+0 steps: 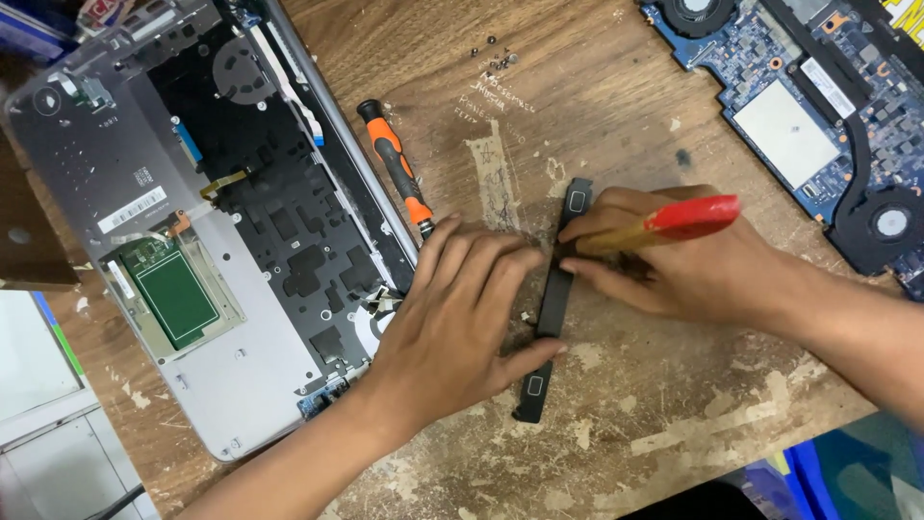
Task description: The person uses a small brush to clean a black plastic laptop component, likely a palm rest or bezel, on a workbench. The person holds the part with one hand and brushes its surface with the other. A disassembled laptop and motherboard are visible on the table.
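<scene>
A long black strip-shaped laptop part [555, 299] lies on the worn wooden table [597, 116]. My left hand [462, 318] rests flat on the table with its fingers spread, pressing on the strip's left side and its thumb against the lower end. My right hand [674, 265] holds a tool with a red and yellow handle [674, 223], its tip pointing at the middle of the strip. An orange and black screwdriver [395, 164] lies just above my left hand.
An opened silver laptop chassis [192, 241] fills the left side. A blue circuit board with fans [808, 106] lies at the upper right. Several tiny screws [496, 60] sit near the top centre. The table's front edge runs along the bottom right.
</scene>
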